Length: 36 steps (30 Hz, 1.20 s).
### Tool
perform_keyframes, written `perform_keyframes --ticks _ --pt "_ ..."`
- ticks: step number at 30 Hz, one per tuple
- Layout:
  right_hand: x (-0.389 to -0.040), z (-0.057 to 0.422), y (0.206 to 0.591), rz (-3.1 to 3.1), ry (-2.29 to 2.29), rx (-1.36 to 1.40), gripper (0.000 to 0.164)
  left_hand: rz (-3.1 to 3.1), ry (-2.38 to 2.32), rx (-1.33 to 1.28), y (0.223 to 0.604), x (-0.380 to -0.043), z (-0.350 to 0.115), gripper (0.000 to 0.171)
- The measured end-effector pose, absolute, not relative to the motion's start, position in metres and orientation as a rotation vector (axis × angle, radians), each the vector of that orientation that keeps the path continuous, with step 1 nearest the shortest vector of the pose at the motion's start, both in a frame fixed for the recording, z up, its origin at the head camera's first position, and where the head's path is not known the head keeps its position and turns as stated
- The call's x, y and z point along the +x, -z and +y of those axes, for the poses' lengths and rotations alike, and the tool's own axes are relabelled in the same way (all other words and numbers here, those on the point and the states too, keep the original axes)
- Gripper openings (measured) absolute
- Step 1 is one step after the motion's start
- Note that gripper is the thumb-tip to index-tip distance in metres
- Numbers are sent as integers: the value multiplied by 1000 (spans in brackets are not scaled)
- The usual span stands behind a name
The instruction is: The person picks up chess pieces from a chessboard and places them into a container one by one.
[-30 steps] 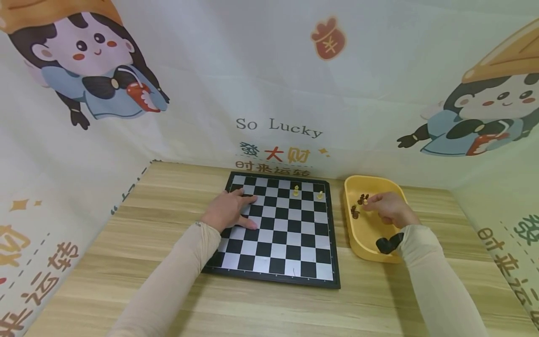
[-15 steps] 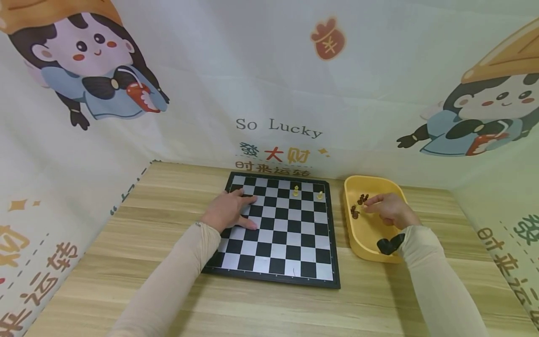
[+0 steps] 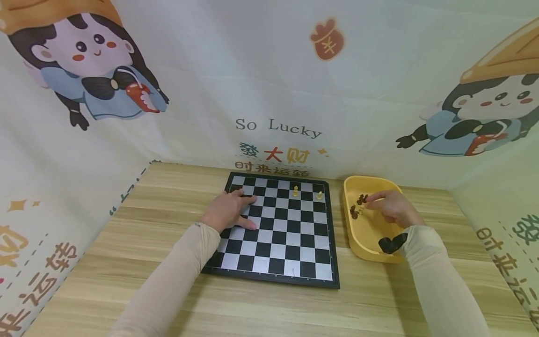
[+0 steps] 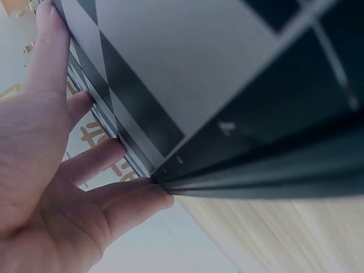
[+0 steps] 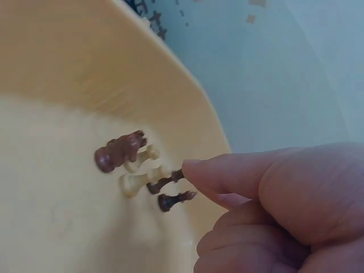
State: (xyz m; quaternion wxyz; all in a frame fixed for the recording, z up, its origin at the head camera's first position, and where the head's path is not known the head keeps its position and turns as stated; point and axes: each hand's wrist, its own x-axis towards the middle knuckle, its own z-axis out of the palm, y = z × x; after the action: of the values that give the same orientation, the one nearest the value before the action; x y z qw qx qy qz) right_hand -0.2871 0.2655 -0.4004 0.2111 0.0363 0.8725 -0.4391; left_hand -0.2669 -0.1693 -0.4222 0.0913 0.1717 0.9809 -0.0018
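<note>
On the left part of the black-and-white chessboard, my left hand rests with its fingers spread. In the left wrist view its fingertips touch the board's surface and edge. My right hand is inside the yellow tray. Its fingertips meet the head of a dark chess piece lying there; whether they pinch it is unclear. Beside it lie another dark chess piece, a cream chess piece, a second, partly covered cream piece and a reddish-brown knight.
Near the board's far right stand two cream chess pieces, one taller piece and one smaller piece. A printed cloth hangs behind the wooden table. Black camera gear is on my right wrist.
My right fingertips have shifted slightly from beside a cream piece to a dark one. The cream piece now shows apart from them. My left hand has stayed in place.
</note>
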Motion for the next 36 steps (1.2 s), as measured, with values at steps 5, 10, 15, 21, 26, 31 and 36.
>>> perform_keyframes --ticks 5,10,15,21,26,31,36 --pt "-285 263 391 2446 1236 91 51 2915 16 518 422 -267 -169 93" --pt "-286 255 384 2454 1276 71 51 2914 37 520 421 -267 -169 93" --pt "-285 243 376 2470 1294 53 51 2913 31 507 422 -266 -169 93" --pt "-284 229 368 2509 1314 16 47 2924 21 517 423 -266 -170 93" --pt "-284 214 364 2538 1310 -5 44 2928 28 519 422 -266 -169 93" --pt "-286 196 361 2540 1307 6 43 2923 21 513 421 -266 -168 93" --pt "-288 179 360 2538 1339 -5 44 2923 15 513 421 -266 -169 93"
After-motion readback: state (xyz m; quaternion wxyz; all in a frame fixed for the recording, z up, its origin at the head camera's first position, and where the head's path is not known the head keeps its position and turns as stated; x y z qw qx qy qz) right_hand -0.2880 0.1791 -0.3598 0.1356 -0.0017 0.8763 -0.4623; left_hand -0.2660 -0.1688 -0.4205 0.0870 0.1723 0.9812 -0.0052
